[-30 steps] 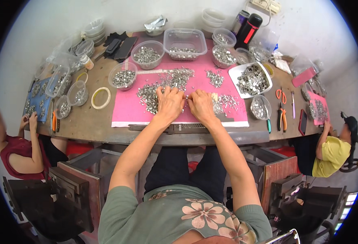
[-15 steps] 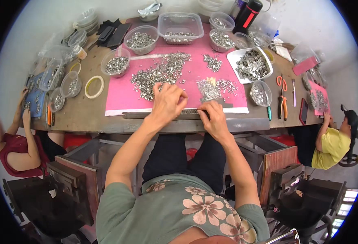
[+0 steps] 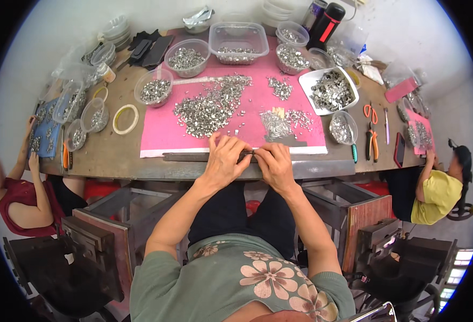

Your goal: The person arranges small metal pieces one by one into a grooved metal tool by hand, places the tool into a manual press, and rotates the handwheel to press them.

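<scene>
Currently both hands sit at the near table edge, lower centre of the frame: left hand and right hand have fingertips pinched together on a small dark metal part, right over the long dark metal strip lying along the front edge of the pink mat. Part is too small to make out its shape. Big pile of silver pieces sits above the hands mid-mat, smaller pile to the upper right of them. Risk as I see it: the work is happening right at the table lip, so a slipped pinch likely drops the part to the floor. A forearm sweep could also drag loose pieces off the mat. The small clear bowl at right looks easy to knock.
</scene>
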Motion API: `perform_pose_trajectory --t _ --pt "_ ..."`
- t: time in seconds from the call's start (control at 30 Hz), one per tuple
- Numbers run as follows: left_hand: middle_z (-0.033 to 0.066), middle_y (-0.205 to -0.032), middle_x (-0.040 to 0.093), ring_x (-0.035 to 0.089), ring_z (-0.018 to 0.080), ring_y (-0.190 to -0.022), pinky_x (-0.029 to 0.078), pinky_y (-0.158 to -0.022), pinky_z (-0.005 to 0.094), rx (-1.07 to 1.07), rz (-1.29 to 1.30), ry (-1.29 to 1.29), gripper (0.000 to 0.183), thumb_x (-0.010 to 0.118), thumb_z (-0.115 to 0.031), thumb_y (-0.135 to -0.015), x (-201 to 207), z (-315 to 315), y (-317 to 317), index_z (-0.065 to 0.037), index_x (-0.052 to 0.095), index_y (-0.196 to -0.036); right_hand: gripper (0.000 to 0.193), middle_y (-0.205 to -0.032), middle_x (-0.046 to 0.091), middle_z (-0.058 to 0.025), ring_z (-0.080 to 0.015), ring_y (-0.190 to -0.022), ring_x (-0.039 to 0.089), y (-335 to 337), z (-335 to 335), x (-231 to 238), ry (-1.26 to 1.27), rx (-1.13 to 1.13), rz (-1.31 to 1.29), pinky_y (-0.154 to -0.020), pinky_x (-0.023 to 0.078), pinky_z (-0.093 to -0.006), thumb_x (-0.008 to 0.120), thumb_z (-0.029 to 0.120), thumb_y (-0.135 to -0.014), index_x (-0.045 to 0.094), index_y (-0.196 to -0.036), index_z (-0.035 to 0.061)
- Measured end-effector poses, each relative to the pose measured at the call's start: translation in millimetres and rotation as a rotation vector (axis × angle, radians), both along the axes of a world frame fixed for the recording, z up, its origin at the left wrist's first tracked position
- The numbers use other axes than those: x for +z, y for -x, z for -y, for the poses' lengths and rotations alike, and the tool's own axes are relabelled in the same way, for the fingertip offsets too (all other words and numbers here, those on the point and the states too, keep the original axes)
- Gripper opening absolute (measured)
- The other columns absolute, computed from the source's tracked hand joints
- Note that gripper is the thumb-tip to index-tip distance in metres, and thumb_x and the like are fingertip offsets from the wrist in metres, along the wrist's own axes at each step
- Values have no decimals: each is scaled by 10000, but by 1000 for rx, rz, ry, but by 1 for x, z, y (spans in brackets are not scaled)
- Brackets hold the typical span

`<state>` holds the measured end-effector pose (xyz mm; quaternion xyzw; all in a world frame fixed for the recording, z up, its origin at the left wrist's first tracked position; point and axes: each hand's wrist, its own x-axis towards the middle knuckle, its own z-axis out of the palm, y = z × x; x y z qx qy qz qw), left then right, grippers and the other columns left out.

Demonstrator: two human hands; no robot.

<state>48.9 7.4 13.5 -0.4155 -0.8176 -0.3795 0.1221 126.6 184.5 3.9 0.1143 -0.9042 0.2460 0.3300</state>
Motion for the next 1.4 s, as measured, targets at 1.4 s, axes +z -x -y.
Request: perform_pose_trajectory --t 1.4 --pt "24 -913 636 586 244 -968 317 -1027 550 177 -249 148 57 709 -156 -879 -17 -27 93 -120 684 -915 181 -916 633 -92 -273 -852 612 1 -8 0 85 2 13 -784 439 -382 697 -48 -827 697 -989 32"
